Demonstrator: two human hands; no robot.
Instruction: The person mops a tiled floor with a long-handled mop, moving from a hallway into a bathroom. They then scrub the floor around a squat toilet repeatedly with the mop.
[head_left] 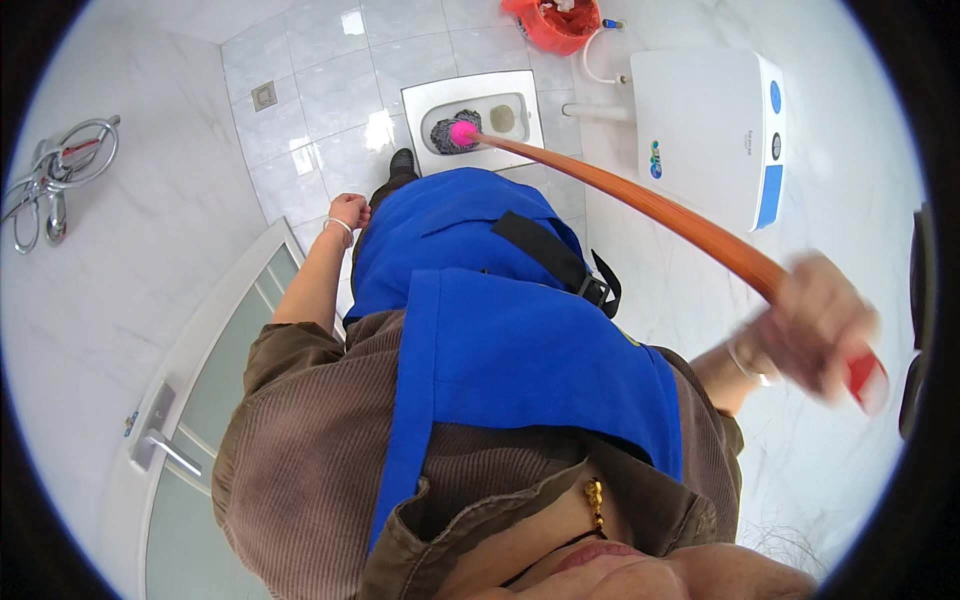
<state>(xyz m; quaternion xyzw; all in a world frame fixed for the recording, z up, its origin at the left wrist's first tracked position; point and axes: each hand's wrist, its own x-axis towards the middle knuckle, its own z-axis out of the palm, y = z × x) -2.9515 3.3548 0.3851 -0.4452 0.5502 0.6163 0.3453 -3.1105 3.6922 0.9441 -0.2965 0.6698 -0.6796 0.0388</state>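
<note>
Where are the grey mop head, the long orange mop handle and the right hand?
grey mop head (pixel 448 138), head view, on its grey strands in the floor toilet pan.
long orange mop handle (pixel 640 195), head view, mid-shaft.
right hand (pixel 815 325), head view, on the blurred knuckles gripping the handle.

1 mop (pixel 640 195); 1 squat toilet (pixel 520 88); 1 red bucket (pixel 552 22); 1 wall heater (pixel 705 125); 1 door (pixel 200 400); 2 hands: left (pixel 347 212), right (pixel 815 325).

Orange-handled mop (pixel 640 195) slants down, grey head (pink collar) in squat toilet (pixel 475 115).
</note>
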